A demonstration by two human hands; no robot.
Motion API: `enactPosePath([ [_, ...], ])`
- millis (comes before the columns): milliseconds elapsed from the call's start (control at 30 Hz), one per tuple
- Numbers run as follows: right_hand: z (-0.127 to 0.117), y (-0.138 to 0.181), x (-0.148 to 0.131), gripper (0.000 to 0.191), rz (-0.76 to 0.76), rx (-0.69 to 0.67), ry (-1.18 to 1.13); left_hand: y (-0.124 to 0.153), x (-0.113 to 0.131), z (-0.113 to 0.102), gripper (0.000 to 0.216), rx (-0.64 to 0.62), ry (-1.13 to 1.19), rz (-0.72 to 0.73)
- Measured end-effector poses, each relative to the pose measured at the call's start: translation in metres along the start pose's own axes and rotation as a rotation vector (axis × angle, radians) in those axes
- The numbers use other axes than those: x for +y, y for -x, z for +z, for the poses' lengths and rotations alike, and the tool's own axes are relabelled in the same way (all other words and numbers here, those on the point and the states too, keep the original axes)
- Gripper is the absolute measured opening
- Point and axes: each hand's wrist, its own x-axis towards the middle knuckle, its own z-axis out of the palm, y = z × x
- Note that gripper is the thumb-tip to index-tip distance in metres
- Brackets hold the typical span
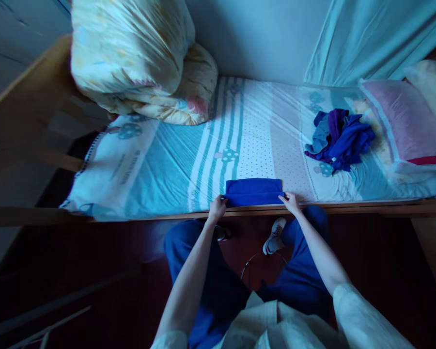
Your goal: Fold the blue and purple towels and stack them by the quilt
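And there it was, right at the near edge of the bed: the folded blue cloth (pixel 253 192), a neat flat band lying on the striped sheet (pixel 210 145), just inside the wooden bed rail (pixel 349 208). Its long axis ran left to right, parallel to that rail and square across the person's front.

The left hand (pixel 217 207) was at the cloth's left end, fingers curled in and closed on that corner. The right hand (pixel 290 202) was at the right end, fingertips down on the corner. Whether it pinched the fabric or only pressed on it, the view did not settle. So it was one hand to each short end, with the whole band stretched between them. Neither hand was nearer than the other; both touched it. The cloth lay straight ahead of the body, its far long edge pointing up the bed towards the wall.

Well off to the right, a loose pile of blue and purple clothes (pixel 339 138) sat on the sheet, closer to the right hand than the left and just beside a pink pillow (pixel 407 121). A rolled quilt (pixel 138 58) was bundled at the far left, well apart from the cloth.
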Motion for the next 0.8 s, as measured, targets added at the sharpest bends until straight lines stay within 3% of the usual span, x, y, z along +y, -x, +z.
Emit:
enactPosePath([
  [367, 0.003, 0.000, -0.005, 0.035, -0.017, 0.038, 0.188, 0.004, -0.003, 0.005, 0.027, 0.076, 0.042, 0.061],
  [500, 0.009, 0.010, -0.019, 0.034, -0.177, 0.227, 0.446, 0.014, -0.005, 0.003, 0.034, 0.233, 0.005, 0.280],
  [567, 0.013, 0.017, -0.027, 0.037, -0.297, 0.253, 0.555, 0.020, -0.003, 0.002, 0.036, 0.289, -0.049, 0.426],
  [667, 0.020, 0.026, -0.035, 0.039, -0.431, 0.145, 0.648, 0.028, 0.000, 0.007, 0.039, 0.254, -0.101, 0.571],
  [800, 0.028, 0.032, -0.035, 0.044, -0.504, -0.016, 0.733, 0.030, 0.001, 0.020, 0.052, 0.171, -0.170, 0.621],
])
